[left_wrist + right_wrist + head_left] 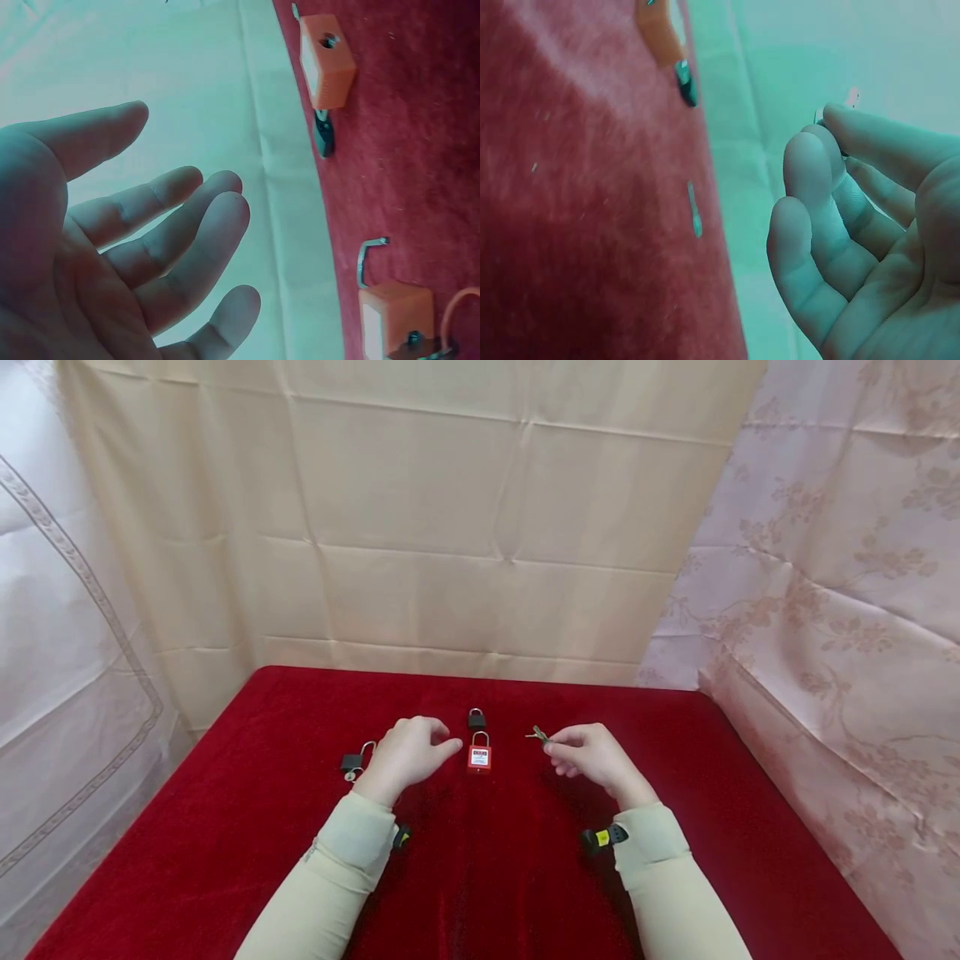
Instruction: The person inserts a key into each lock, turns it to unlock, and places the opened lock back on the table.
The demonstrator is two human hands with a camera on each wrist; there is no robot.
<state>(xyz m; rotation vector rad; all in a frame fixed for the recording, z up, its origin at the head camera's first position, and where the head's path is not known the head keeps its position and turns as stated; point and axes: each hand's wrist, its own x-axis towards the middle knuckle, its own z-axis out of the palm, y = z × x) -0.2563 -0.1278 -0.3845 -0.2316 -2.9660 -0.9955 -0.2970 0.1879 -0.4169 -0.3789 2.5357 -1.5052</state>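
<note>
My right hand (pixel 592 756) pinches a small key (pixel 545 740) between thumb and forefinger, mostly hidden by the fingertips in the right wrist view. Another slim key (pixel 695 214) lies on the red cloth beyond that hand. My left hand (pixel 412 752) holds nothing, its fingers spread and slightly bent. Just right of its thumb in the head view is a red padlock (pixel 479 758), shackle pointing away. Behind that lies a small black padlock (pixel 476 720). A second red padlock (pixel 397 319), its shackle swung open, shows low in the left wrist view.
Left of my left hand a black padlock (pixel 351 763) lies with keys (pixel 350 774) beside its body. Red cloth (pixel 525 893) covers the table. A beige curtain (pixel 420 527) hangs behind it, with a patterned curtain (pixel 847 577) along the right side.
</note>
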